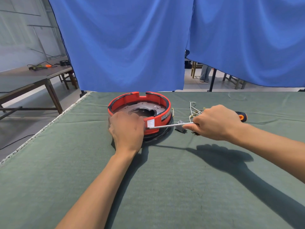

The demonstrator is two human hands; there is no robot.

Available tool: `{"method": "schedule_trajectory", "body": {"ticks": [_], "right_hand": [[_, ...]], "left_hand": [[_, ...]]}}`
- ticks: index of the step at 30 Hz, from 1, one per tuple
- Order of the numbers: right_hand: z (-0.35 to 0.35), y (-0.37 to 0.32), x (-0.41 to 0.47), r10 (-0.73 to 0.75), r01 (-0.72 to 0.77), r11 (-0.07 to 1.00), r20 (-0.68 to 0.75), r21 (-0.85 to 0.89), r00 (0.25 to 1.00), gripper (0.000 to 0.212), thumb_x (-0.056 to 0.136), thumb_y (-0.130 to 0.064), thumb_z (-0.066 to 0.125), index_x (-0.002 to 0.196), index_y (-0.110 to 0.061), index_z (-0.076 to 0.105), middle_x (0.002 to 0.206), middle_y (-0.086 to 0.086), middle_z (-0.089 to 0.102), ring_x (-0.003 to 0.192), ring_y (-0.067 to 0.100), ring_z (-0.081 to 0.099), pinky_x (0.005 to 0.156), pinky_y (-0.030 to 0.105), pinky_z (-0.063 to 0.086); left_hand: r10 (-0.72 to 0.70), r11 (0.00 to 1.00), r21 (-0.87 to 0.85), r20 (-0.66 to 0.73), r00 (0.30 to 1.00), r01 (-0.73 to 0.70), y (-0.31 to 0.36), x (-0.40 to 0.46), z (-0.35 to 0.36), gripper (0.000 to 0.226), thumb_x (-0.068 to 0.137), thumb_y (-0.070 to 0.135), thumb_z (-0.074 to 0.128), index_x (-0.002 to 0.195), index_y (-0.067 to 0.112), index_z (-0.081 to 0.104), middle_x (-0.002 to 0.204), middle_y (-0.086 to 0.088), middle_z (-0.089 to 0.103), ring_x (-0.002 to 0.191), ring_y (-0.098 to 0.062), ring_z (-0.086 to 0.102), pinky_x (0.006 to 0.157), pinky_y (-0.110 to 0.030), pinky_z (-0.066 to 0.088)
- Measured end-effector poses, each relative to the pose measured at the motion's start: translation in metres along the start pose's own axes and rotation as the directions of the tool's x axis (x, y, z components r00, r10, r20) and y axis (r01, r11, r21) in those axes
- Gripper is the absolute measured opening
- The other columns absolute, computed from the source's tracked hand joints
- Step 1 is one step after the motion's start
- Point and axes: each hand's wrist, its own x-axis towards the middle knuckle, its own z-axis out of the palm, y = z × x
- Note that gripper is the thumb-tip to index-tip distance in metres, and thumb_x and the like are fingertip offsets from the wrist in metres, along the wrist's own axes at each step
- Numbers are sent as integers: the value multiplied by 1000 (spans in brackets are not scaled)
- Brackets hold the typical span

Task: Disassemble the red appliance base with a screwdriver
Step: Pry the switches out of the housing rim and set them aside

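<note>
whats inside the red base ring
Inside the red appliance base lies a dark metal plate with small holes and a central cutout. The left hand rests over the near rim, covering that part.

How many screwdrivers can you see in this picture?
1. The screwdriver is in the right hand, its tip at the red base beside the left hand. The distant table's clutter is unclear.

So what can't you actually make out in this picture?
All in the head view:
- Screwdriver tip: hidden behind the left hand, so what it touches on the red base is unknown.
- Screwdriver handle: mostly covered by the right hand.
- Label print on the base: too small to read.
- Loose wires: partly behind the right hand.
- Base's near wall: covered by the left hand.
</note>
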Motion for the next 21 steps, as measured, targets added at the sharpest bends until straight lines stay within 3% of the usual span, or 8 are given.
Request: {"method": "schedule_trajectory", "body": {"ticks": [11,15,19,21], "right_hand": [[24,31,37,-203,203,979,10,-3,979,78,71,-73,-17,61,-22,41,61,-3,58,51,22,48,48,23,30],[38,34,44,-230,230,973,-8,-14,973,79,72,-71,-18,65,-21,44,60,-2,55,54,24,49,47,25,24],[50,37,51,-251,249,968,-75,-28,965,81,77,-69,-12,66,-19,52,60,-1,56,54,26,55,46,24,18],[55,38,56,-266,266,964,-122,-12,956,79,84,-66,1,61,-14,56,53,1,56,48,29,55,46,22,18]], "left_hand": [[0,1000,6,-5,1000,0,-1,2,3,35,87,42,38,79,18,63,95,0,46,113,-23,35,95,-53,34],[1,1000,-4,-10,1000,-1,-2,1,4,33,87,42,39,78,20,62,94,1,45,111,-20,34,94,-52,34],[5,1000,-16,-12,1000,-5,-1,1,4,31,86,41,40,76,21,62,93,2,44,109,-19,34,93,-50,34],[2,1000,-17,-10,1000,-2,-1,1,4,32,86,41,41,77,20,63,93,2,44,109,-20,35,93,-49,34]]}}
